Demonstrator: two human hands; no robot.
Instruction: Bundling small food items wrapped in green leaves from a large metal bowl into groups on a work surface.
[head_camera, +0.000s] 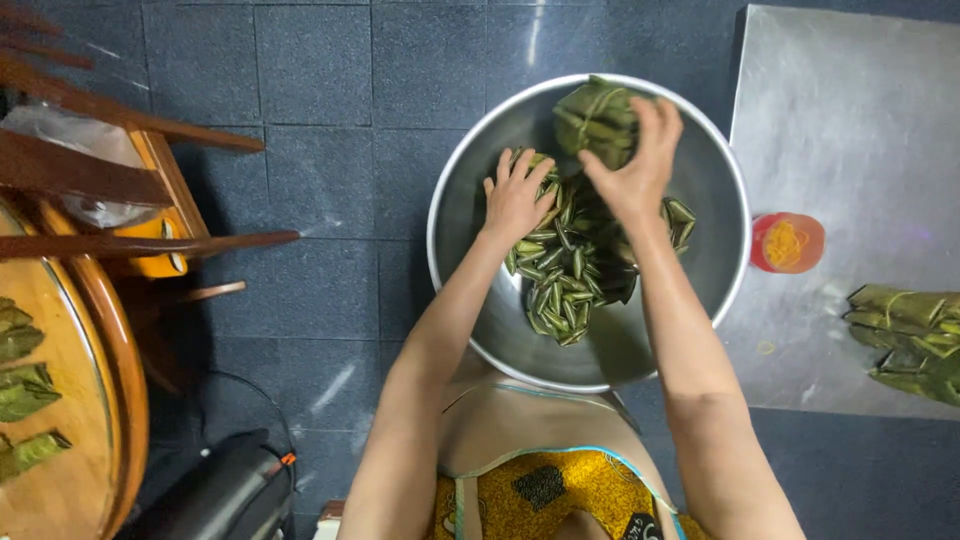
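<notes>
Head camera looks straight down at a large steel bowl (470, 170) standing on a dark tiled floor (310, 180), with both of the person's bare arms reaching into it. The right hand (635, 165) is clenched around a leaf-wrapped parcel (595, 115), tied with a thin string, held at the far rim of the bowl; the fingers curl over the parcel's right side and the parcel sits just left of and beyond the palm. The left hand (515, 195) lies spread and open, palm down, resting on the far left part of a pile of small green leaf parcels (565, 285) heaped in the middle of the bowl; it grips nothing that can be seen. The two hands are near each other, the raised parcel above and to the right of the left hand.

Right of the bowl a metal sheet (850, 130) lies on the floor, carrying a small red cup of yellow bands (788, 243) just beside the bowl and, at the right edge, a stack of larger wrapped parcels (910, 340). On the left, a round wooden table (70, 470) holds several folded leaf pieces (22, 390), with a wooden chair (120, 170) beyond it.
</notes>
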